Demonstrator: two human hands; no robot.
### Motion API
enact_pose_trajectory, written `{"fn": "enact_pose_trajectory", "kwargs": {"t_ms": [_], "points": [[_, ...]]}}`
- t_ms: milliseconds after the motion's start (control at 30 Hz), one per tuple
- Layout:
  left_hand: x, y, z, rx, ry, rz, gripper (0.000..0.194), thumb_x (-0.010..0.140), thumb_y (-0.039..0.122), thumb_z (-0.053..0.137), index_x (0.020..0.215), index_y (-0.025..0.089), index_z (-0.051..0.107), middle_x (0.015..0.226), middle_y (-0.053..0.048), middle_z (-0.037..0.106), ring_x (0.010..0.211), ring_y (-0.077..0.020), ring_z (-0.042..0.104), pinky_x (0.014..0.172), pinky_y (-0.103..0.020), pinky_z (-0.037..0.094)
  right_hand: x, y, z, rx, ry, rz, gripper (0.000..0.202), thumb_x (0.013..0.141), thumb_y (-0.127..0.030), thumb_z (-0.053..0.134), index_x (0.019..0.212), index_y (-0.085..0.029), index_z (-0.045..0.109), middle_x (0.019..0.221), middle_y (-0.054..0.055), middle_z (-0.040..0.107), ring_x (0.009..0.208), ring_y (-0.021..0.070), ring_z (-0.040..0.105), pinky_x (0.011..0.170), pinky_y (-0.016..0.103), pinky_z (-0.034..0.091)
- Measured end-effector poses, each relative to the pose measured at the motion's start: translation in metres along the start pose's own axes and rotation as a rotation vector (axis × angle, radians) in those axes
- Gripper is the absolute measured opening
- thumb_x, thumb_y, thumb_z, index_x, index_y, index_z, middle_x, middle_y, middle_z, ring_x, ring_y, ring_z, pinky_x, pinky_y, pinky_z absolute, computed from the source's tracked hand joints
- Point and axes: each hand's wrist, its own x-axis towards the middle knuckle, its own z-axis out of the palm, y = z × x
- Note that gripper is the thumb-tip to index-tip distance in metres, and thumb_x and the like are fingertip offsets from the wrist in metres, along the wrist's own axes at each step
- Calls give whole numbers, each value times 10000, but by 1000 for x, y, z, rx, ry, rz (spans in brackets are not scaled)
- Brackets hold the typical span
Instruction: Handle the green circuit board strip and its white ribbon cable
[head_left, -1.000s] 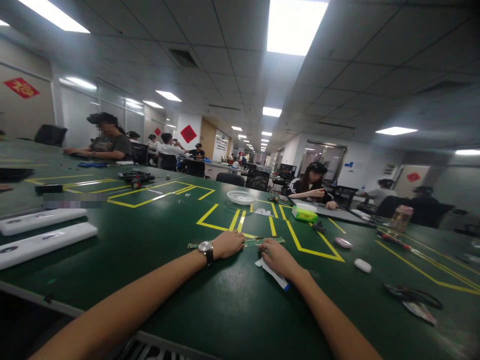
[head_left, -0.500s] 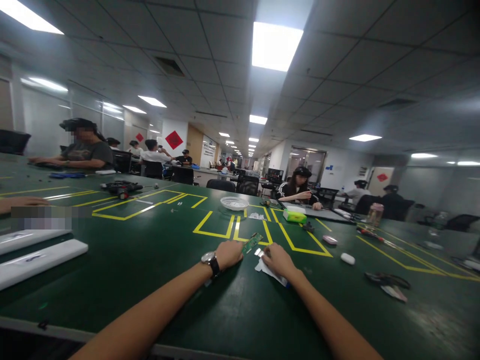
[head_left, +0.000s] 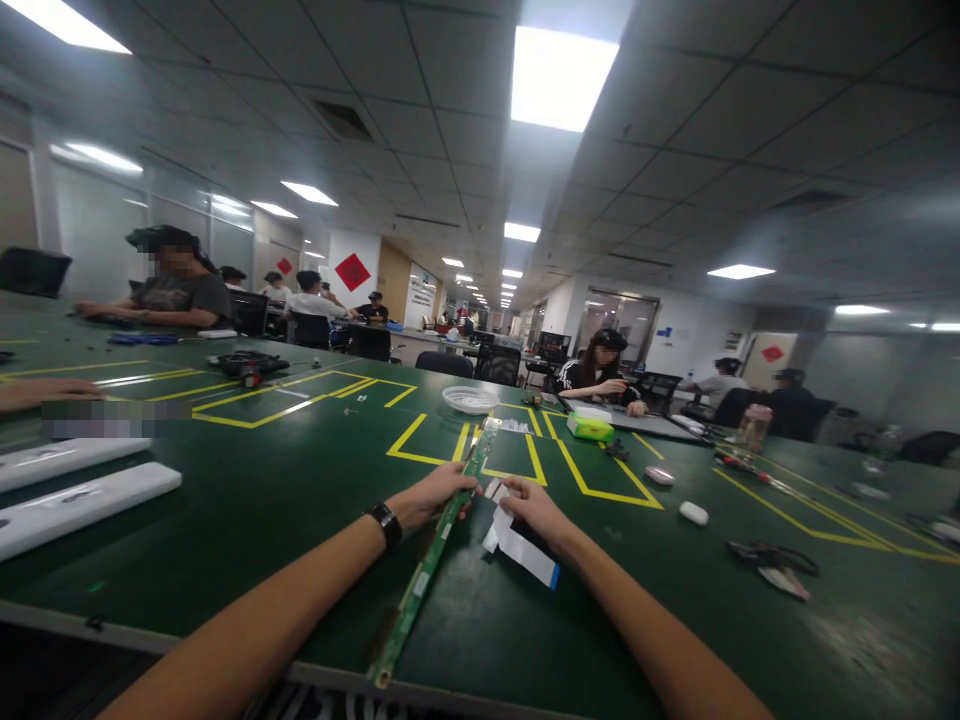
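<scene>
now left hand grips long circuit board.

Dark green table marked with yellow tape outlines. Long narrow green circuit strip with small white labels. White flat ribbon cable tipped in blue. Black watch strap on the left wrist. White mesh basket, lime-green and white box, white foam bars, red diamond sign on a white wall
</scene>
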Motion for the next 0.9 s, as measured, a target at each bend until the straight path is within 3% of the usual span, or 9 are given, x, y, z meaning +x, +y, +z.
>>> {"fn": "enact_pose_trajectory", "kwargs": {"t_ms": [100, 200, 367, 500, 667, 767, 900], "points": [[-8, 1, 5, -84, 35, -21, 347, 763, 460, 657, 812, 124, 586, 645, -14, 607, 470, -82, 523, 414, -172, 405, -2, -3, 6, 26, -16, -38, 164, 666, -284, 646, 753, -156, 592, 598, -43, 544, 524, 87, 451, 518, 220, 313], [-12, 4, 10, -134, 31, -39, 442, 766, 540, 632, 818, 102, 618, 646, -36, 631, 480, -96, 550, 438, -190, 432, -2, -3, 6, 62, 7, -21, 257, 677, -394, 679, 679, -161, 571, 540, -55, 502, 484, 78, 407, 493, 222, 281], [-9, 5, 9, -85, 105, -4, 416, 766, 540, 635, 796, 128, 580, 535, 33, 542, 383, -78, 478, 363, -182, 357, 0, -2, 4, 121, 27, 15, 358, 654, -481, 722, 715, -158, 579, 554, -48, 524, 476, 78, 423, 485, 221, 283], [-3, 3, 5, -68, 140, 61, 347, 801, 489, 616, 895, 162, 548, 518, 75, 504, 355, -68, 447, 372, -179, 347, -1, -7, 8, 140, 14, -11, 367, 672, -501, 713, 727, -166, 573, 578, -39, 543, 491, 84, 455, 489, 221, 322], [-4, 5, 4, -30, 120, 194, 355, 815, 447, 606, 967, 126, 605, 779, -34, 676, 633, -130, 627, 601, -236, 489, -2, -9, 14, 90, 28, -45, 375, 684, -508, 702, 666, -170, 540, 564, -37, 530, 482, 79, 443, 477, 216, 329], [-5, 7, 5, 55, 132, 217, 359, 811, 427, 612, 993, 119, 636, 912, -62, 699, 782, -168, 643, 699, -258, 493, -3, -10, 15, 66, 34, -65, 381, 688, -511, 700, 655, -172, 531, 555, -39, 521, 477, 78, 432, 471, 216, 323], [-5, 7, 5, 124, 129, 225, 365, 829, 400, 581, 1059, 121, 635, 971, -68, 702, 826, -187, 638, 730, -272, 484, -4, -13, 15, 27, 45, -90, 400, 691, -520, 698, 620, -176, 505, 519, -49, 483, 466, 75, 406, 450, 209, 299]]}}
